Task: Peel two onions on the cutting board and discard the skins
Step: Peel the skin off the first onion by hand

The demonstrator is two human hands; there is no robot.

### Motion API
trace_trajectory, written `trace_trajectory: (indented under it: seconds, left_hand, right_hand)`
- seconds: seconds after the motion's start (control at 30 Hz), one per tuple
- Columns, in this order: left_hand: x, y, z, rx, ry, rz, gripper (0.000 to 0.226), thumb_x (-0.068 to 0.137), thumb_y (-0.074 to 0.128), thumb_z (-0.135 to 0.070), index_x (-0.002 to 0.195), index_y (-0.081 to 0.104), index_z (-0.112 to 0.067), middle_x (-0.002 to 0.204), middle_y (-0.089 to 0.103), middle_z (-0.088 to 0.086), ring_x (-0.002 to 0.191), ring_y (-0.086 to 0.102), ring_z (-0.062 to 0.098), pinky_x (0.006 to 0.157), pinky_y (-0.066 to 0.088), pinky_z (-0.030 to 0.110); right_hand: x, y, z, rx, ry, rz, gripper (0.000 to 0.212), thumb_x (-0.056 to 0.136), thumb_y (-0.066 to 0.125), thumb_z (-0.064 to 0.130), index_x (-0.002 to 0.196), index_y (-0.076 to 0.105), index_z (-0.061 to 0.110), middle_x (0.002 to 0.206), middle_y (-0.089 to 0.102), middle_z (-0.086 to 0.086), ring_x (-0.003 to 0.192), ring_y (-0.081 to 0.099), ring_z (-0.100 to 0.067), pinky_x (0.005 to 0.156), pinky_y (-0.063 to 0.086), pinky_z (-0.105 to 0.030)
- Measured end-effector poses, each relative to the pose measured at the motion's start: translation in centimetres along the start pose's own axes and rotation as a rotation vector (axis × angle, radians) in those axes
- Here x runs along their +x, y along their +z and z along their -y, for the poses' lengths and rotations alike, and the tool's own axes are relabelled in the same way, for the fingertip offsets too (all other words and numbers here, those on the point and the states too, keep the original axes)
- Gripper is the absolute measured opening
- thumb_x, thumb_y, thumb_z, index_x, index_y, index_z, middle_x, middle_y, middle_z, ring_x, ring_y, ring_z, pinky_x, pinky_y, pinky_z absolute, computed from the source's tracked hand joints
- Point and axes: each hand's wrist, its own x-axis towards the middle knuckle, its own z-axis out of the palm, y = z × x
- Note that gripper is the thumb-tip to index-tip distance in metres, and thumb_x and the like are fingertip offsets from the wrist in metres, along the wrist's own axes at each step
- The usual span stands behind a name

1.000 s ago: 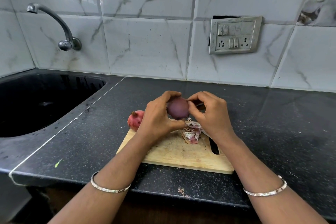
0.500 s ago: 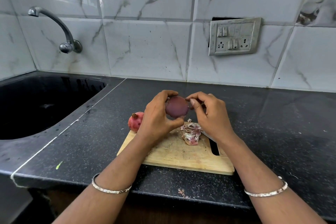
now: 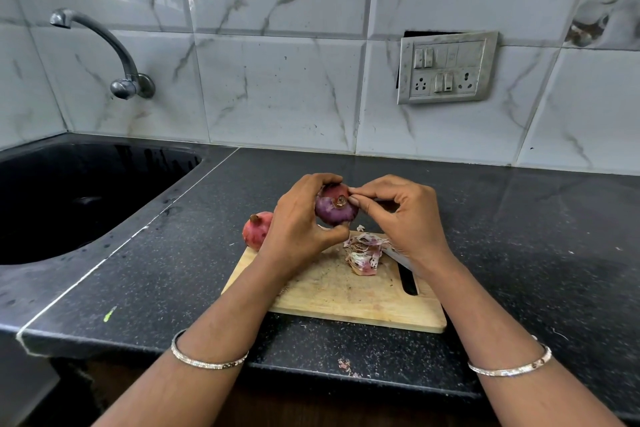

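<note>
My left hand (image 3: 301, 222) grips a purple onion (image 3: 334, 211) above the far edge of the wooden cutting board (image 3: 346, 291). Its brown root end faces me and a patch of reddish skin clings to its top. My right hand (image 3: 405, 215) pinches at that skin beside the root end with thumb and forefinger. A second onion (image 3: 255, 229), with its red skin on, lies at the board's far left corner, partly behind my left hand. A heap of peeled skins (image 3: 363, 253) sits on the board under my hands.
A knife with a black handle (image 3: 408, 279) lies on the board's right side, mostly under my right wrist. A black sink (image 3: 69, 198) with a wall tap (image 3: 114, 55) is to the left. A switch panel (image 3: 448, 68) is on the tiled wall. Small skin scraps (image 3: 344, 365) lie near the counter's front edge.
The onion has been turned in my left hand so its root end faces me. My right fingers have shifted onto the skin beside the root.
</note>
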Motion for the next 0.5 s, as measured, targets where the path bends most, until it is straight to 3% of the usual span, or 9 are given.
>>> trace_trajectory:
  seconds: [0.5]
  left_hand:
    - [-0.03,-0.14,0.35,0.029,0.005,0.023,0.064,0.066,0.084,-0.023,0.125,0.063,-0.013,0.117,0.067,-0.004,0.106,0.062,0.007,0.092,0.04,0.006]
  right_hand:
    - [-0.12,-0.03,-0.49,-0.102,-0.094,0.021,0.014,0.085,0.081,0.01,0.099,0.082,0.011,0.085,0.076,0.001,0.078,0.07,-0.006,0.071,0.057,-0.022]
